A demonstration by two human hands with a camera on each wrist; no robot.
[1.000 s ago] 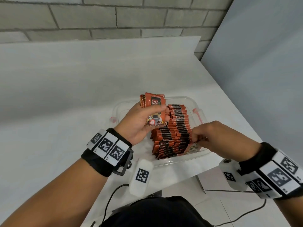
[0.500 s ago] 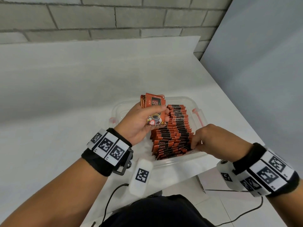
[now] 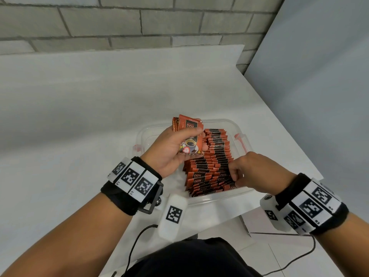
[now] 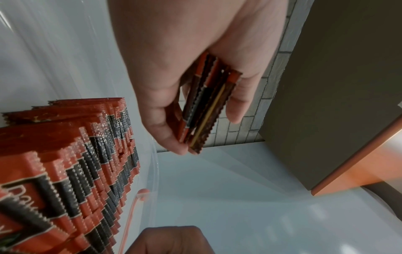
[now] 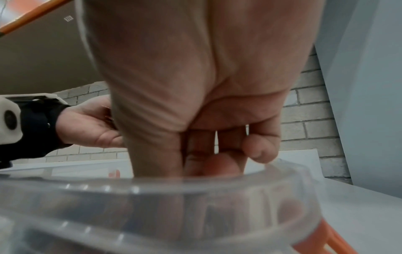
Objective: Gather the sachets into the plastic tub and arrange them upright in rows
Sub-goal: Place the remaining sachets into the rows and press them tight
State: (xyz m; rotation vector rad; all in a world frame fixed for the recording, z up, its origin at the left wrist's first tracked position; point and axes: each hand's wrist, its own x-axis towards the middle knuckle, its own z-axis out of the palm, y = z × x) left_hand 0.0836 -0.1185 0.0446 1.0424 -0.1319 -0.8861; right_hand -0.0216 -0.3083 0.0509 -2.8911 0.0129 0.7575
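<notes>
Over the clear plastic tub (image 3: 242,126) on the white tabletop (image 3: 79,116), the left hand (image 3: 169,150) grips a small stack of sachets (image 3: 189,134); the right hand (image 3: 257,172) pinches the upright sachet rows (image 3: 209,166) inside. From the left wrist, fingers (image 4: 165,134) clamp the stack edgewise. From the right wrist, curled fingers (image 5: 261,147) dip behind the tub's rim.
</notes>
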